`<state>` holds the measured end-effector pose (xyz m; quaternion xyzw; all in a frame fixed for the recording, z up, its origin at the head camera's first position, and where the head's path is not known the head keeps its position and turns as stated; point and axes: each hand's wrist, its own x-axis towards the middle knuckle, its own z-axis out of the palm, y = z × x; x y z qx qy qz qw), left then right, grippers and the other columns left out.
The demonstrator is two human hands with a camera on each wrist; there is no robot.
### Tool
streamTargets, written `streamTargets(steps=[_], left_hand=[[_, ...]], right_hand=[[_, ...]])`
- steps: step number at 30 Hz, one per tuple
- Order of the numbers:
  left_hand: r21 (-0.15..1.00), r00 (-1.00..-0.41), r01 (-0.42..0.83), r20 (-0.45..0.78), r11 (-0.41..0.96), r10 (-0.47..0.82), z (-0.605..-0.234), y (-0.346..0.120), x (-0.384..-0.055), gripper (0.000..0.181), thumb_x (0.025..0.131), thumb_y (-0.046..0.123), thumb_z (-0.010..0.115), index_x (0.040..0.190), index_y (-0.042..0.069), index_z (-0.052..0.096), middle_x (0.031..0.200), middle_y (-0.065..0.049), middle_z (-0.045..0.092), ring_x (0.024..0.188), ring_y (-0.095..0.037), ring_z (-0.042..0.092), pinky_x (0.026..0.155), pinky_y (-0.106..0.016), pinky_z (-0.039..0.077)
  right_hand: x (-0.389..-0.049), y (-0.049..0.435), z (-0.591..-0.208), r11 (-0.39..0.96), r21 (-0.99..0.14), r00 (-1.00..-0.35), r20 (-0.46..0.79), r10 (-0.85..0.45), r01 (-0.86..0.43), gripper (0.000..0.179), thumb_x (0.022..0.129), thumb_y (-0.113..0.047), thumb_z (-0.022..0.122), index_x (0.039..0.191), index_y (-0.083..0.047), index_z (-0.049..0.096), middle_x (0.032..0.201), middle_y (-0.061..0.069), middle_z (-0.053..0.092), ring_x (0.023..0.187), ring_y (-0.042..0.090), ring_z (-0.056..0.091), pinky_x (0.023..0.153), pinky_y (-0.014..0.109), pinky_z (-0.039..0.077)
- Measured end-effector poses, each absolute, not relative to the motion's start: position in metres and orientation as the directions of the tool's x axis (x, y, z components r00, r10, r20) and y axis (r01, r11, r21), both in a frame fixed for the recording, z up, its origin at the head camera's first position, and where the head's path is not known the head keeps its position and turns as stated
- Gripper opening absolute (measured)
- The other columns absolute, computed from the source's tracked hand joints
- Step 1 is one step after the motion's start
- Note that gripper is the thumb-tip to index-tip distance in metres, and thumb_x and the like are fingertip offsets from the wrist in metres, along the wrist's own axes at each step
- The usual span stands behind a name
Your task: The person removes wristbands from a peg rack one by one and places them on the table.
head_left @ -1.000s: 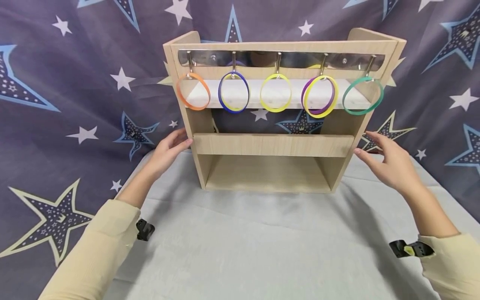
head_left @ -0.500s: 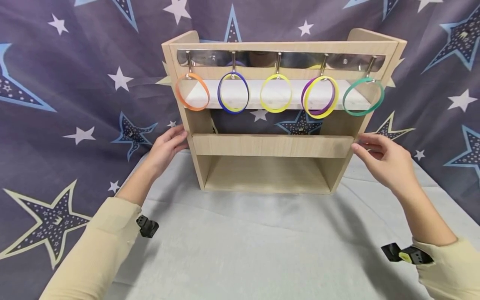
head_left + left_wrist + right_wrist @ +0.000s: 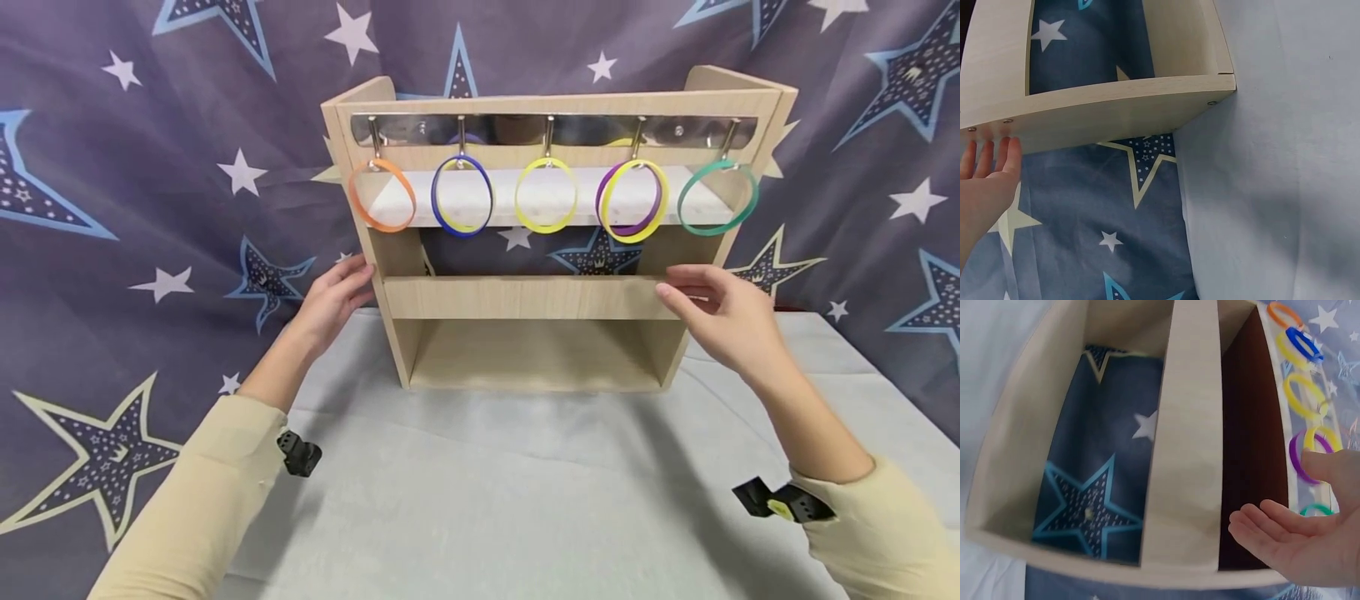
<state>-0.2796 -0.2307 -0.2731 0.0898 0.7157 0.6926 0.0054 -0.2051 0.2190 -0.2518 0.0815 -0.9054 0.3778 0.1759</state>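
A light wooden shelf rack (image 3: 517, 297) stands upright in the head view. My left hand (image 3: 332, 302) is at its left side panel, the straight fingers right at the wood in the left wrist view. My right hand (image 3: 731, 321), relaxed and holding nothing, is in front of the rack's right end, overlapping the middle crossbar there. From a metal hook rail (image 3: 517, 131) hang thin rings: an orange ring (image 3: 382, 228), a blue ring (image 3: 462, 234) with a yellow one behind, a yellow ring (image 3: 546, 230), a purple ring (image 3: 600, 202) paired with another yellow one, and a green ring (image 3: 717, 232).
A pale grey cloth (image 3: 480, 483) covers the table under the rack. Behind hangs a dark star-patterned curtain (image 3: 187, 217). Inside the rack is a white upper shelf (image 3: 510, 196). Small black wrist cameras (image 3: 300, 454) sit near both cuffs.
My right hand first closes in on the rack's right side, then moves left to the front of the crossbar. My left hand shifts slightly at the left panel. The rings stay on their hooks.
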Motion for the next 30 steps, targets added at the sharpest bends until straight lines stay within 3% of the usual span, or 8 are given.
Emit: streamTargets(steps=[3,5,12,14,17,21,27,30], left_hand=[[0.992,-0.986,0.117,0.112,0.036,0.126,-0.274,-0.231,-0.28,0.062,0.101,0.024,0.046,0.151,-0.002,0.02,0.154,-0.015,0.026,0.119,-0.004,0.047,0.121,-0.037,0.03],[0.992,-0.986,0.122,0.116,0.038,0.12,-0.275,-0.231,-0.281,0.062,0.101,0.024,0.047,0.151,-0.002,0.02,0.153,-0.016,0.027,0.117,-0.003,0.047,0.12,-0.035,0.03],[0.99,-0.985,0.136,0.133,0.024,0.111,-0.278,-0.23,-0.283,0.062,0.101,0.023,0.048,0.15,-0.003,0.021,0.153,-0.018,0.027,0.123,-0.005,0.045,0.121,-0.034,0.029],[0.99,-0.984,0.142,0.141,0.003,0.113,-0.278,-0.232,-0.284,0.062,0.1,0.021,0.05,0.15,-0.004,0.023,0.147,-0.016,0.035,0.12,-0.003,0.049,0.121,-0.033,0.03],[0.988,-0.981,0.148,0.153,-0.053,0.117,-0.279,-0.236,-0.285,0.063,0.098,0.017,0.054,0.147,-0.009,0.024,0.129,-0.005,0.052,0.11,0.001,0.056,0.112,-0.024,0.041],[0.98,-0.976,0.151,0.168,-0.131,0.135,-0.279,-0.24,-0.287,0.062,0.096,0.01,0.056,0.143,-0.014,0.026,0.107,0.01,0.06,0.097,0.003,0.063,0.092,-0.011,0.051],[0.97,-0.973,0.123,0.16,-0.211,0.166,-0.275,-0.241,-0.291,0.019,0.094,0.003,0.057,0.111,0.007,0.062,0.102,0.007,0.067,0.095,-0.002,0.067,0.09,-0.014,0.054],[0.967,-0.973,0.094,0.139,-0.236,0.183,-0.274,-0.242,-0.292,0.018,0.093,0.001,0.056,0.098,0.015,0.068,0.101,0.007,0.07,0.094,-0.003,0.068,0.09,-0.015,0.054]], right_hand=[[-0.205,0.206,-0.247,0.689,-0.663,-0.928,0.371,-0.035,-0.291,0.046,0.093,-0.04,0.061,0.124,-0.007,0.062,0.122,0.016,0.067,0.107,0.023,0.067,0.07,-0.004,0.042],[-0.205,0.198,-0.244,0.676,-0.671,-0.927,0.372,-0.051,-0.307,0.045,0.092,-0.04,0.062,0.123,-0.007,0.064,0.121,0.015,0.068,0.11,0.031,0.065,0.07,-0.003,0.043],[-0.206,0.175,-0.237,0.622,-0.702,-0.93,0.342,-0.134,-0.347,0.04,0.094,-0.035,0.062,0.121,-0.006,0.065,0.12,0.014,0.069,0.109,0.029,0.066,0.075,0.004,0.049],[-0.206,0.167,-0.236,0.613,-0.71,-0.935,0.316,-0.164,-0.347,0.039,0.094,-0.035,0.061,0.121,-0.007,0.065,0.119,0.013,0.069,0.108,0.026,0.067,0.079,0.01,0.052],[-0.208,0.152,-0.237,0.597,-0.722,-0.937,0.28,-0.21,-0.349,0.038,0.094,-0.035,0.062,0.12,-0.008,0.066,0.117,0.01,0.07,0.105,0.022,0.067,0.081,0.017,0.054],[-0.21,0.133,-0.239,0.552,-0.744,-0.925,0.273,-0.265,-0.378,0.035,0.092,-0.03,0.065,0.12,-0.008,0.067,0.113,0.008,0.072,0.101,0.018,0.068,0.081,0.021,0.056],[-0.211,0.109,-0.232,0.487,-0.769,-0.905,0.287,-0.315,-0.413,0.035,0.091,-0.029,0.066,0.12,-0.008,0.066,0.112,0.006,0.072,0.104,0.017,0.068,0.091,0.034,0.057],[-0.211,0.099,-0.229,0.466,-0.773,-0.895,0.299,-0.332,-0.431,0.035,0.09,-0.029,0.067,0.119,-0.008,0.066,0.111,0.006,0.072,0.104,0.016,0.068,0.092,0.033,0.057]])
